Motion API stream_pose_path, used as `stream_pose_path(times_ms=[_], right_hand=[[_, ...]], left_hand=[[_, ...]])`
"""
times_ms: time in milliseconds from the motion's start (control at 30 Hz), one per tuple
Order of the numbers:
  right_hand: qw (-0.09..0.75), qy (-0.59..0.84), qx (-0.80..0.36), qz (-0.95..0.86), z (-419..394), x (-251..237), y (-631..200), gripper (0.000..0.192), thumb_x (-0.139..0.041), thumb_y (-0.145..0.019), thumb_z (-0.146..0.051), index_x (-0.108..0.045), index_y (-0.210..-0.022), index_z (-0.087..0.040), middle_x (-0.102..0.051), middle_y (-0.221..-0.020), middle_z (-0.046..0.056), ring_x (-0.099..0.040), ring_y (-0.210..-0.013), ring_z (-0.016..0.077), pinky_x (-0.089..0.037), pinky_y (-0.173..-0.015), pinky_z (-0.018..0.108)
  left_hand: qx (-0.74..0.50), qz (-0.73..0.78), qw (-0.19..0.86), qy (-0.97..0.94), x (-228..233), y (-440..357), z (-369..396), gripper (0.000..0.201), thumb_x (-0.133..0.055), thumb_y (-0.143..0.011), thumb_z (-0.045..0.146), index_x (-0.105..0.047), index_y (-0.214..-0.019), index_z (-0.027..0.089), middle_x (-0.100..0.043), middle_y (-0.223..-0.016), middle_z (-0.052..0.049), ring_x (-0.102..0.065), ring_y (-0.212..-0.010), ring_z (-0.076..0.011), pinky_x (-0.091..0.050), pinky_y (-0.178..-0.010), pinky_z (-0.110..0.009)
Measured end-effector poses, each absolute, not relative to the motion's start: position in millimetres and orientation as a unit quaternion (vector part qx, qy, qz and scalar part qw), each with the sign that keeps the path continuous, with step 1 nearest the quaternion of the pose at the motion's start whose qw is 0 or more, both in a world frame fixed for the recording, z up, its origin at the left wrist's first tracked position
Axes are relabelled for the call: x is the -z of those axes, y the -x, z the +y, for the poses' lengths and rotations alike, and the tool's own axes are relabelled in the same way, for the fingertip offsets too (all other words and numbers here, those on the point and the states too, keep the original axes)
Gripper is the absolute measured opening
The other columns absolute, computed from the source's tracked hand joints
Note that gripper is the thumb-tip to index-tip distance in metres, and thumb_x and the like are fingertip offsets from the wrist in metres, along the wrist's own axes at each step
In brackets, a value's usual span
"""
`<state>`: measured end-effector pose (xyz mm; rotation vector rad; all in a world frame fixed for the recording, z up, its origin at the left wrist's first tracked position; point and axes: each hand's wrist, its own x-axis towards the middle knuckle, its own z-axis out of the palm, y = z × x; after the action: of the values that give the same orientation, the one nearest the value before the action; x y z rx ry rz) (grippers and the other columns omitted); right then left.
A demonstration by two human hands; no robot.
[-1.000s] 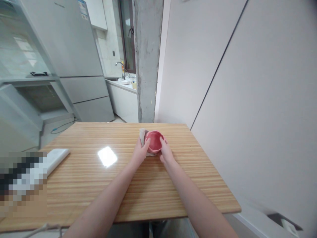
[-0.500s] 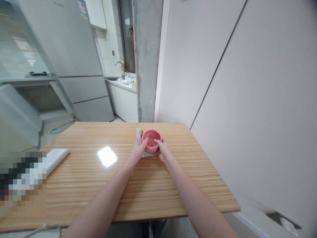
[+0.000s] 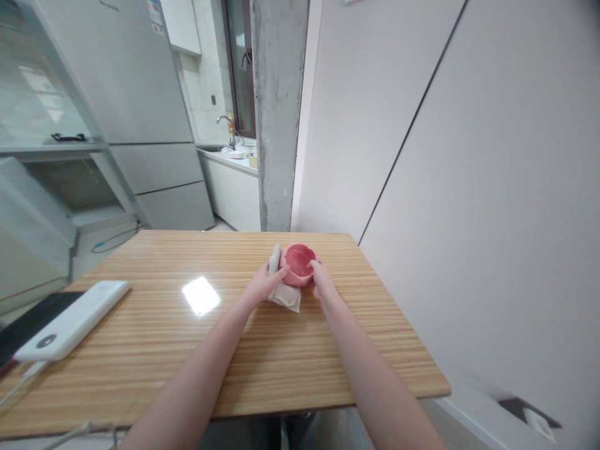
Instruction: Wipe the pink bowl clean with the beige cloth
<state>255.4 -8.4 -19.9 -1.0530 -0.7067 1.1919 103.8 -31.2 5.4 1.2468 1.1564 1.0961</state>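
A round pink ashtray (image 3: 299,279) with notches in its rim is held over the table, its open top tilted toward me. My right hand (image 3: 323,279) grips its right side, thumb over the rim and fingers underneath and out of sight. On the other side, my left hand (image 3: 265,282) holds a pale cloth (image 3: 285,296) against the outer wall, its thumb reaching the ashtray's front left. Part of the cloth sticks up behind that hand, and a corner hangs below the ashtray. The fingers behind the cloth are mostly hidden.
The wood-grain table (image 3: 154,356) spreads around both arms. At its left lie a white power bank (image 3: 75,322) with a cable and a dark phone-like slab (image 3: 40,319). A white wall (image 3: 445,219) runs along the right; a concrete pillar (image 3: 280,119) rises beyond the far edge.
Both hands and the ashtray have shifted slightly right. The ashtray has turned, showing its rim notches more clearly, and more of the cloth hangs down in front.
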Motion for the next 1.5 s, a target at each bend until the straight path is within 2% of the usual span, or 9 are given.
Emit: stream_pose_path(times_ms=[100, 233, 500, 700, 933, 1067, 1200, 1400, 1500], right_hand=[[0.649, 0.480, -0.535, -0.249, -2.5, 17.4, -273.9, 0.026, -0.045, -0.061, -0.022, -0.058, -0.084, -0.021, -0.066, -0.072, -0.003, -0.061, -0.068, 0.0147, -0.047, -0.057, 0.024], [0.671, 0.604, -0.347, -0.252, 4.8, 15.1, -316.0, 0.018, -0.048, -0.063, -0.028, -0.058, -0.075, -0.020, -0.063, -0.068, -0.002, -0.057, -0.064, 0.0144, -0.045, -0.055, 0.024], [0.652, 0.708, -0.188, -0.196, 5.3, 25.1, -375.1, 0.031, -0.045, -0.069, -0.040, -0.058, -0.082, -0.016, -0.066, -0.084, 0.008, -0.058, -0.081, 0.0210, -0.045, -0.070, 0.030], [0.621, 0.740, -0.149, -0.212, -1.8, 27.8, -381.7, 0.034, -0.051, -0.065, -0.043, -0.060, -0.082, -0.015, -0.067, -0.088, 0.014, -0.058, -0.086, 0.0271, -0.042, -0.080, 0.036], [0.568, 0.771, -0.126, -0.259, -1.6, 29.1, -378.3, 0.045, -0.042, -0.073, -0.044, -0.057, -0.102, -0.014, -0.066, -0.103, 0.015, -0.058, -0.097, 0.0261, -0.042, -0.085, 0.034], [0.558, 0.769, -0.132, -0.282, 1.7, 29.4, -374.1, 0.037, -0.038, -0.076, -0.040, -0.060, -0.090, -0.014, -0.068, -0.094, 0.016, -0.060, -0.090, 0.0261, -0.043, -0.081, 0.034], [0.555, 0.771, -0.115, -0.290, 1.6, 29.1, -369.9, 0.037, -0.034, -0.079, -0.039, -0.061, -0.087, -0.015, -0.067, -0.095, 0.018, -0.058, -0.095, 0.0268, -0.041, -0.086, 0.037], [0.521, 0.790, -0.101, -0.308, 0.4, 32.3, -368.1, 0.035, -0.035, -0.080, -0.033, -0.063, -0.091, -0.015, -0.065, -0.105, 0.018, -0.052, -0.111, 0.0285, -0.023, -0.104, 0.050], [0.510, 0.798, -0.101, -0.304, -1.8, 25.5, -367.0, 0.039, -0.037, -0.080, -0.033, -0.060, -0.104, -0.013, -0.056, -0.122, 0.021, -0.043, -0.122, 0.0307, -0.016, -0.106, 0.055]], left_hand=[[-0.487, 0.478, 0.585, -0.439, -5.0, -103.0, -28.1, 0.045, -0.071, -0.069, 0.040, -0.063, -0.105, 0.015, -0.070, -0.100, -0.012, -0.065, -0.093, -0.0258, -0.051, -0.080, -0.034], [-0.527, 0.514, 0.533, -0.418, 2.7, -102.4, -24.6, 0.038, -0.067, -0.071, 0.025, -0.060, -0.107, 0.017, -0.069, -0.104, -0.009, -0.063, -0.099, -0.0234, -0.049, -0.086, -0.033], [-0.508, 0.485, 0.602, -0.380, 4.3, -107.5, -28.6, 0.033, -0.061, -0.073, 0.021, -0.061, -0.106, 0.017, -0.069, -0.106, -0.008, -0.064, -0.099, -0.0235, -0.052, -0.080, -0.029], [-0.501, 0.489, 0.608, -0.375, 2.0, -106.8, -30.2, 0.035, -0.062, -0.073, 0.021, -0.060, -0.107, 0.017, -0.069, -0.107, -0.009, -0.064, -0.099, -0.0234, -0.052, -0.080, -0.029], [-0.496, 0.484, 0.612, -0.380, 0.6, -106.7, -30.7, 0.035, -0.062, -0.074, 0.023, -0.060, -0.108, 0.017, -0.068, -0.107, -0.010, -0.064, -0.099, -0.0238, -0.053, -0.075, -0.028], [-0.496, 0.480, 0.610, -0.390, 0.9, -106.5, -31.3, 0.034, -0.061, -0.074, 0.023, -0.061, -0.107, 0.017, -0.068, -0.107, -0.010, -0.063, -0.100, -0.0243, -0.053, -0.076, -0.029], [-0.498, 0.474, 0.613, -0.389, 2.7, -106.1, -30.8, 0.034, -0.063, -0.073, 0.024, -0.062, -0.106, 0.017, -0.069, -0.107, -0.009, -0.063, -0.101, -0.0246, -0.053, -0.080, -0.030], [-0.503, 0.480, 0.617, -0.367, 2.5, -106.8, -30.2, 0.033, -0.064, -0.072, 0.023, -0.063, -0.104, 0.018, -0.069, -0.105, -0.009, -0.065, -0.098, -0.0240, -0.053, -0.080, -0.031], [-0.500, 0.470, 0.645, -0.335, -2.4, -108.0, -30.9, 0.032, -0.061, -0.075, 0.024, -0.062, -0.106, 0.017, -0.069, -0.105, -0.009, -0.066, -0.094, -0.0227, -0.054, -0.075, -0.030]])
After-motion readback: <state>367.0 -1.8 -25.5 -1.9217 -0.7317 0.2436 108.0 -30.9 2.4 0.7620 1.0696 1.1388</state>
